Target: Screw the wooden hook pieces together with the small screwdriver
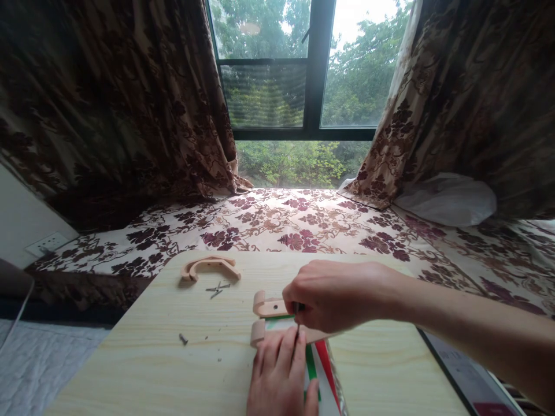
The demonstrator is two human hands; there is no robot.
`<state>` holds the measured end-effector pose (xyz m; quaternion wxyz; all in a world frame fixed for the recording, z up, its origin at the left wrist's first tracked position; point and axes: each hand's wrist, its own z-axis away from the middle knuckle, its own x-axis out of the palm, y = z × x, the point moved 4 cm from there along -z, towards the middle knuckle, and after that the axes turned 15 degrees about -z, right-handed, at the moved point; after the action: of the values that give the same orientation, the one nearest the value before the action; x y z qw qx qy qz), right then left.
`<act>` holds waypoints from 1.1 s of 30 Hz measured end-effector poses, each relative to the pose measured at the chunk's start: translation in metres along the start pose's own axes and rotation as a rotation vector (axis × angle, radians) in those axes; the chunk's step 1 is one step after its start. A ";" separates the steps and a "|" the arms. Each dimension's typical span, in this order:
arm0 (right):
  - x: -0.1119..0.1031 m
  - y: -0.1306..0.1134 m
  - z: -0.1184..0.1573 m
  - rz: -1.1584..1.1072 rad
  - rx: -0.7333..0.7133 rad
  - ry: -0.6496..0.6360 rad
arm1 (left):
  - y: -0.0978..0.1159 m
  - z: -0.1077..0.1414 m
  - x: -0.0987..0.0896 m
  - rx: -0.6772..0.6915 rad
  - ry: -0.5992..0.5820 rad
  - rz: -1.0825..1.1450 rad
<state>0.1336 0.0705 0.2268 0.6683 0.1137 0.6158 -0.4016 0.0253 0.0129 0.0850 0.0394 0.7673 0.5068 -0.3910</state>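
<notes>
My right hand (318, 294) is closed in a fist round a dark tool whose thin shaft points down at the nearer of two light wooden hooks. My left hand (281, 370) lies over that nearer hook (258, 333), fingers spread and pressing on it, close to the tool's tip. Just beyond, the other wooden hook (266, 306) shows a dark screw hole or screw head. Beneath the hooks is a white, green and red sheet or packet (327, 367), partly covered by my left hand.
Two curved wooden hooks (212, 264) lie at the table's back left, with several screws (217, 289) beside them. A single screw (183, 339) is on the left of the wooden table (143, 370). A screen device (468, 375) sits at the right edge.
</notes>
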 end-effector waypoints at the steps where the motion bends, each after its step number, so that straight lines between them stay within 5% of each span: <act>1: -0.001 0.000 0.000 0.013 0.018 -0.001 | 0.000 0.000 -0.001 0.001 -0.004 0.003; 16: 0.001 0.004 0.003 -0.092 -0.028 -0.037 | 0.003 0.011 0.013 0.024 -0.061 -0.003; 27: 0.003 -0.004 0.003 0.041 0.033 0.008 | 0.003 0.010 0.007 -0.001 -0.215 0.099; 33: 0.005 -0.007 0.004 0.080 -0.040 -0.033 | 0.002 0.002 -0.002 -0.041 -0.169 0.133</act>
<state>0.1310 0.0617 0.2254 0.6961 0.1180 0.6076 -0.3639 0.0251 0.0099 0.0840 0.1234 0.7624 0.4575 -0.4406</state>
